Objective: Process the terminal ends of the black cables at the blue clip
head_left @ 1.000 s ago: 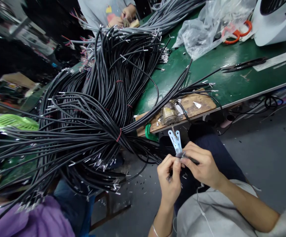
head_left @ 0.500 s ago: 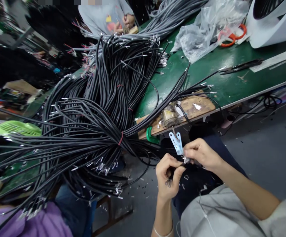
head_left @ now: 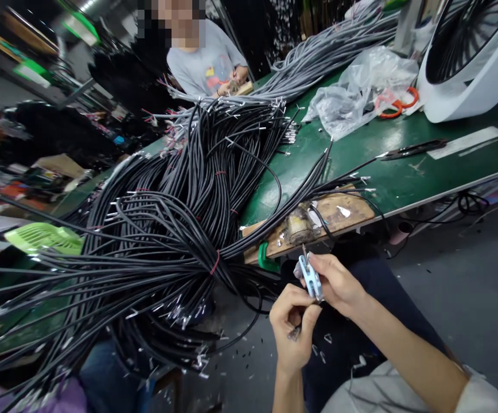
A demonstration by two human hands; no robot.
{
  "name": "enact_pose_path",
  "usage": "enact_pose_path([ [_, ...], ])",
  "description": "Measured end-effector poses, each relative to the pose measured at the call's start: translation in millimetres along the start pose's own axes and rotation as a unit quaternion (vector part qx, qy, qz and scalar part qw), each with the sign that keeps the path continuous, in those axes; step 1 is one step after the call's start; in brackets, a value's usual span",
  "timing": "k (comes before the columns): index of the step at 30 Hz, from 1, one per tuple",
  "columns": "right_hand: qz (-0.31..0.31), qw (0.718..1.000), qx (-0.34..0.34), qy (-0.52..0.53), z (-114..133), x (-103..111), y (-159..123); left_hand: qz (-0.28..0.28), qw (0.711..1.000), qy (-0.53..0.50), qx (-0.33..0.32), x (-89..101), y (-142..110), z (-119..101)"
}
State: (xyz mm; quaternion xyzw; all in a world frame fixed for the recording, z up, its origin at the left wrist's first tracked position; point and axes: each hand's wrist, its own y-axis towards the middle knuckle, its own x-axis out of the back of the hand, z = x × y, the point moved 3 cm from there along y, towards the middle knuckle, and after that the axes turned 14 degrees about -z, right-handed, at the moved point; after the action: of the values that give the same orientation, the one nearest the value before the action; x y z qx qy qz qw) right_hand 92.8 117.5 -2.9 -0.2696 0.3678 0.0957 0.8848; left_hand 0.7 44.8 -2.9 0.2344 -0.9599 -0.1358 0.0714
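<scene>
Squeezing a light-blue clothespin (head_left: 311,279) in the right hand (head_left: 339,282), presumably to overcome its spring, and pinching a small dark piece (head_left: 316,300), too small to identify, at its lower end with the left hand (head_left: 292,324), seemingly to line it up with the clip's mouth. Reaching diagonally inward with the right forearm, nearly straight up with the left, fingers curled and close together over the lap. Fixed to a metal rod (head_left: 304,250) from a crusted block (head_left: 297,227) on a wooden board (head_left: 363,213), with a green clamp (head_left: 261,255) at the edge of the surface (head_left: 455,175), probably for steadiness. Set beside heaped black cables (head_left: 206,149), tied in red, likely to stay bundled; short of pliers (head_left: 415,150) and orange-handled scissors (head_left: 399,105).
</scene>
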Motion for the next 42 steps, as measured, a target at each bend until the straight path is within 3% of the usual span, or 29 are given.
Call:
enact_pose_path([
  [4,0.037,0.999,-0.027,0.009,-6,8,2,0.019,0.999,-0.004,0.045,-1.0,-1,0],
  [7,0.026,0.999,-0.018,-0.001,-8,29,7,0.027,0.999,-0.006,0.039,3.1,-2,-2],
  [9,0.002,0.999,0.010,-0.034,-5,48,7,0.038,0.999,-0.023,0.026,6.0,-2,-2],
  [12,-0.060,0.982,0.106,-0.144,6,73,-5,0.059,0.997,-0.055,-0.006,7.8,-1,1],
  [15,-0.095,0.918,0.261,-0.283,18,76,-29,0.057,0.998,-0.021,-0.003,5.0,1,9],
  [20,0.008,0.731,0.462,-0.502,17,41,-61,0.089,0.990,0.074,0.085,-6.6,-3,17],
  [22,-0.012,0.701,0.499,-0.510,20,36,-63,0.112,0.987,0.080,0.088,-7.5,-5,15],
  [24,-0.003,0.705,0.501,-0.502,24,36,-62,0.121,0.986,0.073,0.091,-5.4,-6,13],
  [27,0.105,0.725,0.444,-0.515,22,35,-60,0.114,0.988,0.041,0.099,-2.1,-6,12],
  [29,0.131,0.729,0.439,-0.509,18,34,-62,0.114,0.988,0.020,0.101,-1.9,-6,13],
  [34,0.012,0.741,0.513,-0.433,14,35,-62,0.130,0.988,0.033,0.082,1.1,-11,10],
  [37,-0.033,0.755,0.513,-0.407,8,37,-58,0.093,0.992,0.073,0.047,4.4,-17,4],
  [39,-0.076,0.786,0.496,-0.361,2,39,-56,0.052,0.994,0.090,0.022,4.4,-21,-2],
  [42,-0.072,0.889,0.376,-0.252,-13,42,-49,0.002,0.996,0.093,0.017,2.7,-25,-8],
])
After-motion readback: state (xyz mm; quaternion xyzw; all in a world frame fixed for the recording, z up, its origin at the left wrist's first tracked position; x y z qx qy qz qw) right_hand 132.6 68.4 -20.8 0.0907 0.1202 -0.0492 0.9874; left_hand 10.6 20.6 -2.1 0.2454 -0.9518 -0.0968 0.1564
